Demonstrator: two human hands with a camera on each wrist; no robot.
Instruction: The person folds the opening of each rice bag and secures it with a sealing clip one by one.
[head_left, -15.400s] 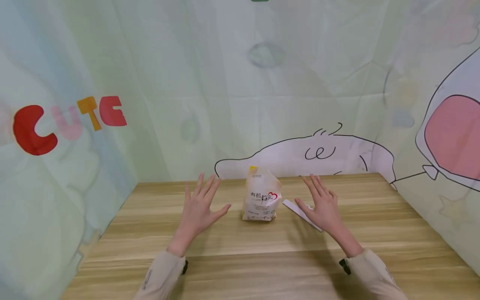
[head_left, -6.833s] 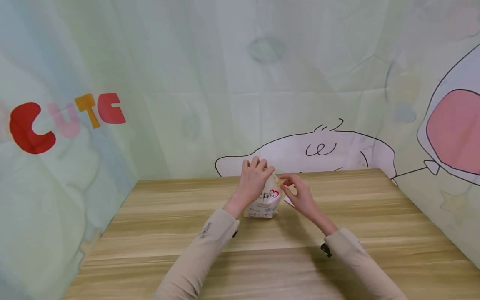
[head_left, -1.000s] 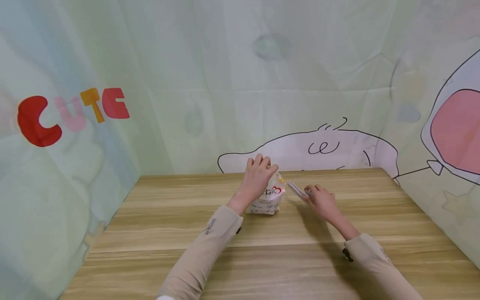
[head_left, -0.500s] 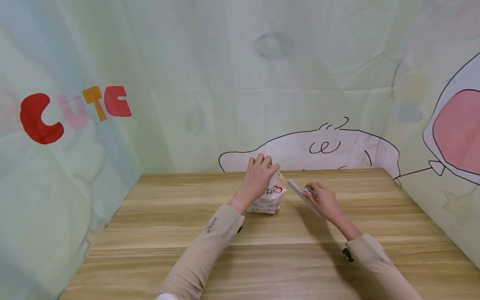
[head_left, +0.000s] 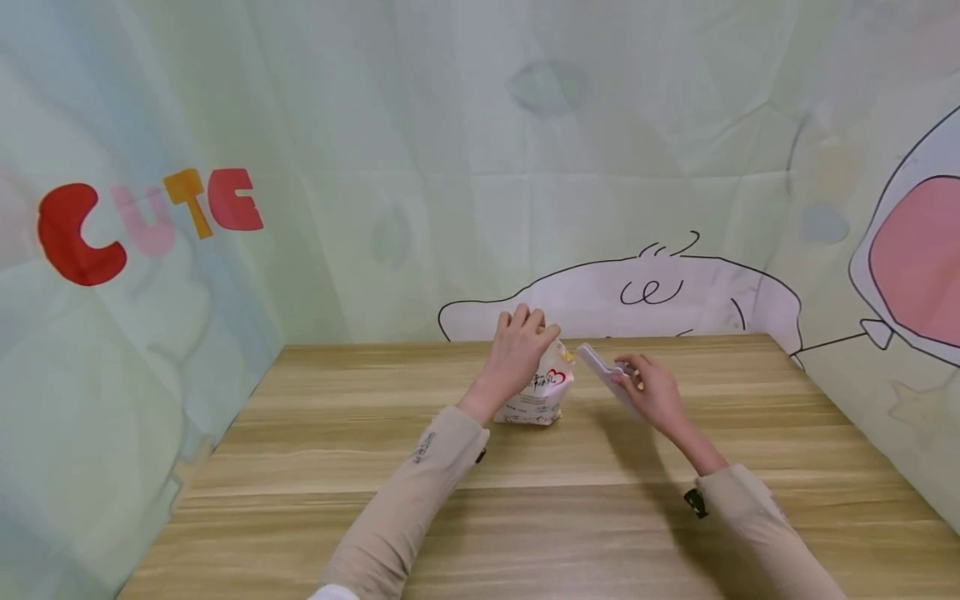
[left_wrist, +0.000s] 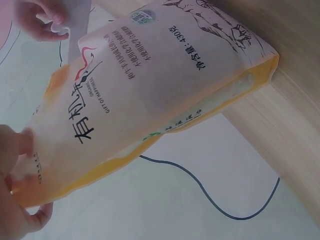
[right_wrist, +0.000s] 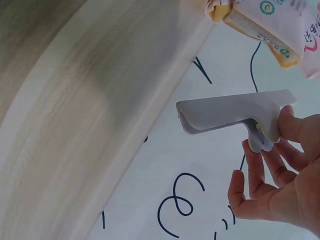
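A white paper bag with a red heart and yellow edges stands upright on the wooden table. My left hand grips its top from above, fingers over the far side and hiding much of its upper front. In the left wrist view the thumb and fingers pinch the top end of the bag. To the right, my right hand holds a long white bag sealing clip above the table, its far end close to the bag's top corner. The right wrist view shows thumb and fingers pinching the handle of the clip.
The wooden table reaches back to a printed cloth backdrop, which also hangs along both sides. Sleeves of a beige jacket cover both forearms.
At first both hands were spread and the clip lay on the table. Later the left hand took the bag's top. Over the last second the right hand has raised the clip.
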